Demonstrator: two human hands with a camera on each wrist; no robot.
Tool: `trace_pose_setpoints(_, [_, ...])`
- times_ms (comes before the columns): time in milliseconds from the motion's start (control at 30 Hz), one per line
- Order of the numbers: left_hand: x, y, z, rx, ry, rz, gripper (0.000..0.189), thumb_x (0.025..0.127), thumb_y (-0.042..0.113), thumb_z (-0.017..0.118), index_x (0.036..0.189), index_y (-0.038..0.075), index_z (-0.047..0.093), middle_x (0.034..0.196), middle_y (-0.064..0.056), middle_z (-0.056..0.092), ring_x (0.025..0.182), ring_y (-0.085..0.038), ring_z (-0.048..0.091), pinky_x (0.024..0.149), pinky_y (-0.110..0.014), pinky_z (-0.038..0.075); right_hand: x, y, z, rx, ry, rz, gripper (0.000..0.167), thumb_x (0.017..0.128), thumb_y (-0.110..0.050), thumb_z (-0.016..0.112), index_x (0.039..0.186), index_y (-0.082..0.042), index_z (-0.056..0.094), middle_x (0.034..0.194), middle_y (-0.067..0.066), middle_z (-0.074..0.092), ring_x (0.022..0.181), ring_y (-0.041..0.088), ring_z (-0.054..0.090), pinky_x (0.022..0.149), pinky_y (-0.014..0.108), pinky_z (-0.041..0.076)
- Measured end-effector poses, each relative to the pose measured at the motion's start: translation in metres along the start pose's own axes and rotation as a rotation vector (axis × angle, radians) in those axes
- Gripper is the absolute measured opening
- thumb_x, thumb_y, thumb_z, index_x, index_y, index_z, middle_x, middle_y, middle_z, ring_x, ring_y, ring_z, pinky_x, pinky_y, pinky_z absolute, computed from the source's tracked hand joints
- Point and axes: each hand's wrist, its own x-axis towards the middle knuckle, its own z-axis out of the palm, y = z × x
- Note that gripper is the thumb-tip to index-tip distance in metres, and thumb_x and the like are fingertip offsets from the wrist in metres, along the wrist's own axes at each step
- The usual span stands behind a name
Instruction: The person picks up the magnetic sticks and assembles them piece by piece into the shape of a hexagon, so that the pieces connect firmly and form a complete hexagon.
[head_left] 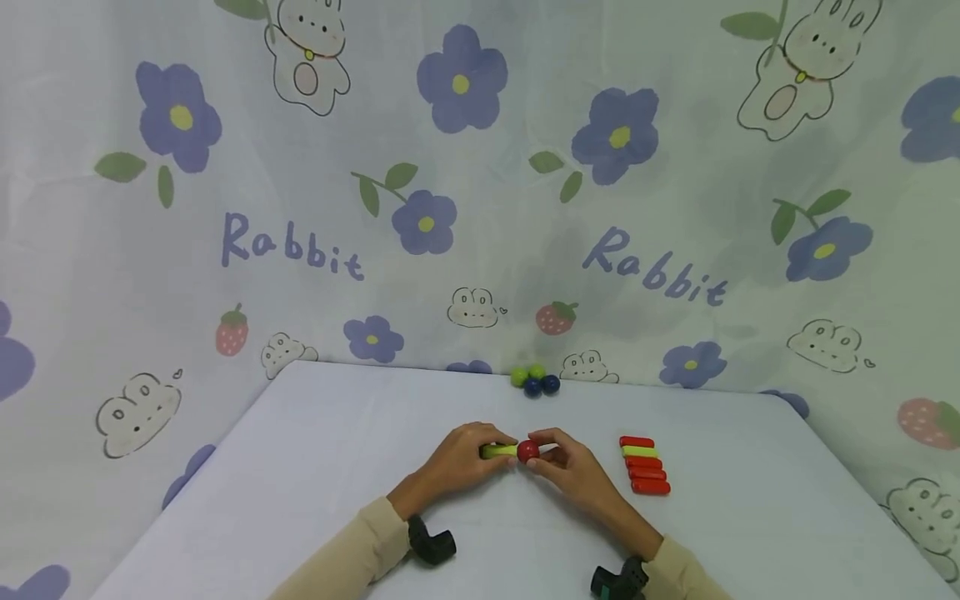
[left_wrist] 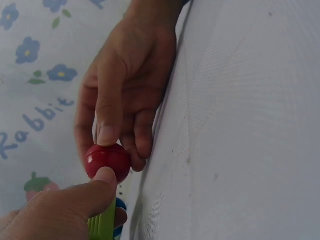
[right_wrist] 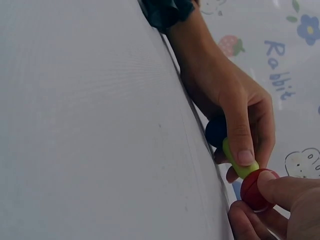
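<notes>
In the head view the red ball [head_left: 528, 451] sits near the middle of the white counter [head_left: 315, 467], and everything else is placed from it. The green stick [head_left: 498, 451] lies just to the ball's left, its long axis running left to right across the counter, its right end touching the ball. The left hand [head_left: 465, 460] is curled over the stick on that side, and the right hand [head_left: 566, 467] meets the ball from the other side, pinching it with its fingertips; both hands are equally close to the join. Right of the ball, well apart, lies a row of sticks [head_left: 643, 464], red with one green among them, side by side. Beyond the ball, at the counter's far edge against the rabbit-printed cloth [head_left: 300, 242], sits a small cluster of green and dark blue balls [head_left: 536, 380]. In the left wrist view the red ball [left_wrist: 107, 160] is held between the right hand's thumb and fingers [left_wrist: 107, 107], while the left hand's thumb [left_wrist: 75, 205] presses the green stick [left_wrist: 102, 222] up toward it. In the right wrist view the left hand [right_wrist: 235, 105] is closed round the green stick [right_wrist: 239, 161], which points end-on at the red ball [right_wrist: 256, 190] pinched by the right hand's fingers [right_wrist: 285, 192]; a dark blue ball [right_wrist: 216, 131] shows behind the left hand, and whether the hand holds it cannot be told.
</notes>
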Motion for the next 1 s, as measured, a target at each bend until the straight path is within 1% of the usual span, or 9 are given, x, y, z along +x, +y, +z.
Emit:
trace_pose_setpoints(67, [0.001, 0.001, 0.000, 0.026, 0.011, 0.019, 0.028, 0.088, 0.034, 0.076, 0.111, 0.019, 0.076, 0.102, 0.007, 0.075, 0.091, -0.006, 0.066, 0.082, -0.027, 0.052, 0.000, 0.000, -0.001, -0.018, 0.005, -0.009, 0.039, 0.093, -0.023, 0.071, 0.130, -0.011, 0.060, 0.127, 0.012, 0.064, 0.098, 0.017, 0.069, 0.082, 0.016, 0.052])
trace_pose_setpoints(100, [0.001, 0.001, 0.000, 0.070, 0.020, 0.033, 0.029, 0.088, 0.036, 0.076, 0.112, 0.019, 0.076, 0.103, 0.007, 0.075, 0.091, -0.007, 0.066, 0.082, -0.027, 0.052, 0.000, 0.000, -0.002, -0.023, 0.007, -0.015, 0.038, 0.094, -0.024, 0.070, 0.129, -0.012, 0.061, 0.126, 0.011, 0.064, 0.098, 0.016, 0.069, 0.083, 0.016, 0.052])
trace_pose_setpoints(300, [0.000, 0.010, 0.004, 0.437, 0.130, 0.164, 0.051, 0.085, 0.057, 0.071, 0.121, 0.020, 0.071, 0.104, 0.006, 0.072, 0.091, -0.013, 0.065, 0.080, -0.032, 0.048, -0.003, 0.002, -0.001, -0.026, 0.002, -0.057, 0.038, 0.093, -0.024, 0.071, 0.128, -0.013, 0.061, 0.122, 0.010, 0.065, 0.097, 0.016, 0.069, 0.084, 0.017, 0.053])
trace_pose_setpoints(367, [-0.002, 0.014, 0.006, 0.486, 0.151, 0.185, 0.059, 0.084, 0.061, 0.070, 0.125, 0.019, 0.069, 0.106, 0.004, 0.072, 0.092, -0.014, 0.065, 0.082, -0.033, 0.048, -0.004, 0.004, 0.000, -0.021, -0.004, -0.071, 0.039, 0.093, -0.023, 0.071, 0.129, -0.012, 0.061, 0.121, 0.010, 0.065, 0.098, 0.018, 0.070, 0.085, 0.017, 0.053])
trace_pose_setpoints(533, [-0.003, 0.020, 0.010, 0.527, 0.130, 0.162, 0.066, 0.083, 0.063, 0.070, 0.132, 0.020, 0.064, 0.110, 0.005, 0.073, 0.096, -0.014, 0.066, 0.085, -0.033, 0.047, -0.004, 0.006, 0.001, 0.037, -0.031, -0.057, 0.041, 0.094, -0.021, 0.070, 0.132, -0.010, 0.059, 0.124, 0.014, 0.064, 0.104, 0.023, 0.071, 0.087, 0.021, 0.055])
trace_pose_setpoints(633, [-0.002, 0.021, 0.012, 0.537, 0.118, 0.170, 0.056, 0.086, 0.057, 0.070, 0.130, 0.023, 0.066, 0.107, 0.006, 0.074, 0.093, -0.013, 0.067, 0.083, -0.032, 0.047, -0.004, 0.006, -0.001, 0.079, -0.059, -0.031, 0.039, 0.095, -0.020, 0.068, 0.131, -0.010, 0.058, 0.129, 0.017, 0.062, 0.108, 0.023, 0.071, 0.090, 0.024, 0.055])
trace_pose_setpoints(733, [0.001, 0.021, 0.013, 0.539, 0.146, 0.194, 0.043, 0.089, 0.048, 0.072, 0.124, 0.023, 0.070, 0.103, 0.006, 0.073, 0.089, -0.012, 0.067, 0.080, -0.031, 0.048, -0.003, 0.003, -0.004, 0.113, -0.073, -0.006, 0.036, 0.098, -0.018, 0.065, 0.131, -0.008, 0.057, 0.135, 0.019, 0.059, 0.108, 0.023, 0.071, 0.091, 0.025, 0.055])
trace_pose_setpoints(867, [0.001, 0.019, 0.013, 0.532, 0.201, 0.183, 0.033, 0.087, 0.037, 0.075, 0.115, 0.020, 0.070, 0.102, 0.005, 0.072, 0.088, -0.013, 0.068, 0.080, -0.032, 0.050, -0.001, -0.007, -0.011, 0.150, -0.040, 0.019, 0.035, 0.101, -0.019, 0.060, 0.132, -0.003, 0.055, 0.134, 0.020, 0.059, 0.104, 0.025, 0.072, 0.088, 0.025, 0.056])
trace_pose_setpoints(1000, [-0.001, 0.015, 0.016, 0.497, 0.196, 0.132, 0.031, 0.086, 0.029, 0.074, 0.114, 0.016, 0.067, 0.103, 0.003, 0.070, 0.090, -0.013, 0.068, 0.080, -0.032, 0.053, 0.002, -0.015, -0.032, 0.106, 0.018, 0.000, 0.034, 0.101, -0.026, 0.059, 0.125, -0.002, 0.060, 0.120, 0.024, 0.065, 0.096, 0.023, 0.072, 0.082, 0.025, 0.058])
